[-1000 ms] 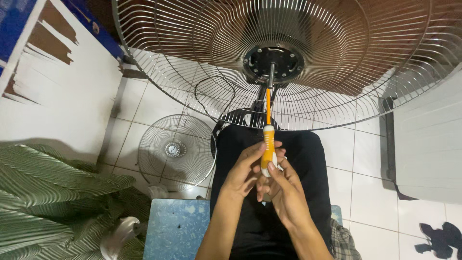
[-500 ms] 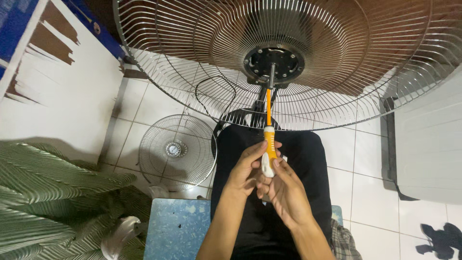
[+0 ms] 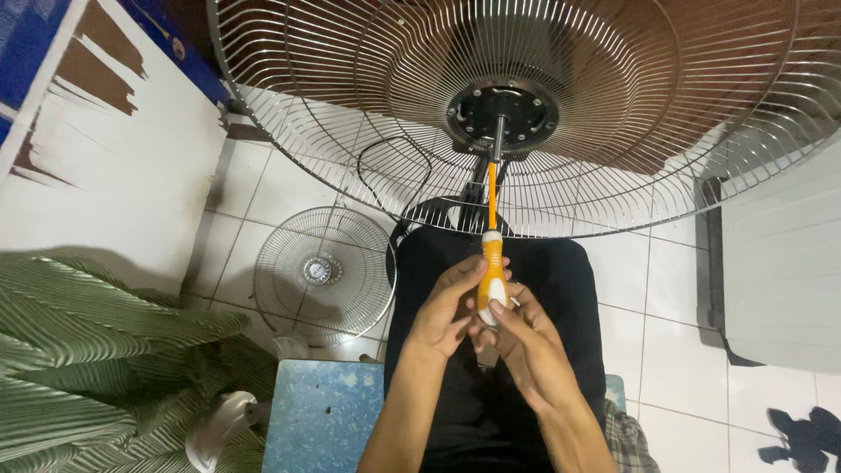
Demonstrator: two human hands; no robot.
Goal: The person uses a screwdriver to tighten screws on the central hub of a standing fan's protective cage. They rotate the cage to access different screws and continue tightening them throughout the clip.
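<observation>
My left hand and my right hand both grip the orange-and-white handle of a screwdriver above my lap. Its orange shaft points up and away toward the fan's black motor hub, just below the metal spindle at the hub's centre. The hub sits in the middle of a large wire rear fan guard that fills the top of the view. Whether the tip touches the hub I cannot tell.
A smaller round wire fan guard lies on the white tiled floor at left. A black cable loops behind the guard. Green striped cloth is at lower left, a blue speckled stool edge below, a white panel at right.
My hands and the screwdriver stay almost in place; my fingers have shifted slightly around the handle.
</observation>
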